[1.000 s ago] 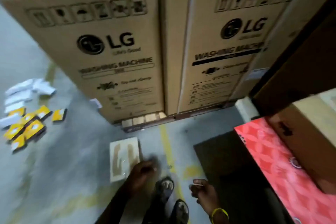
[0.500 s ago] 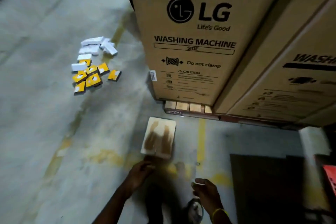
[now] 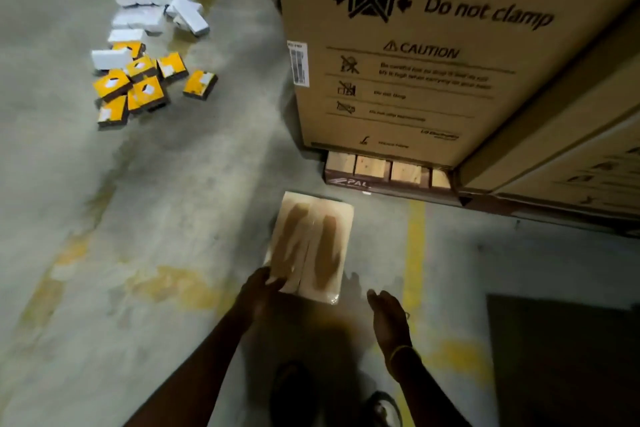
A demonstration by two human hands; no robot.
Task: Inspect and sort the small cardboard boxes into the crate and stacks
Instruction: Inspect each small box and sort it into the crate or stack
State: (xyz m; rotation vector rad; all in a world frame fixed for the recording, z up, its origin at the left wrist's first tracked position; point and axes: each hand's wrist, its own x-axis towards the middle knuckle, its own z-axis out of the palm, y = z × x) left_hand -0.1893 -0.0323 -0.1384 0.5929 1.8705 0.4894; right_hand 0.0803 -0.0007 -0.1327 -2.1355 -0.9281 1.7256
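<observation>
Here your left hand (image 3: pixel 264 292) is on the near left corner of the pack (image 3: pixel 311 243), a pale wrapped bundle with two brown streaks on top that lies flat on the floor (image 3: pixel 166 218). The fingers bend over that corner and touch it, but you cannot tell whether the grip is pinching the pack or only resting there, since the hand is dark and blurred. Your right hand (image 3: pixel 389 317) hangs just beside the near right corner, apart from the pack, its grip spread loose and holding nothing; a yellow band (image 3: pixel 401 352) circles that wrist. The small boxes are well apart from both hands, scattered on the floor at the far left: the yellow boxes (image 3: pixel 145 83) lie in a loose cluster, some touching, and the white boxes (image 3: pixel 157 9) sit just beyond them. Past the pack stands a tall carton (image 3: pixel 415 73) printed "Do not clamp" and "CAUTION", raised on a pallet (image 3: pixel 381 172) whose wooden blocks show under it. A yellow line (image 3: pixel 415 246) runs along the floor to the right of the pack, between it and a dark mat (image 3: pixel 561 357) at the near right.
</observation>
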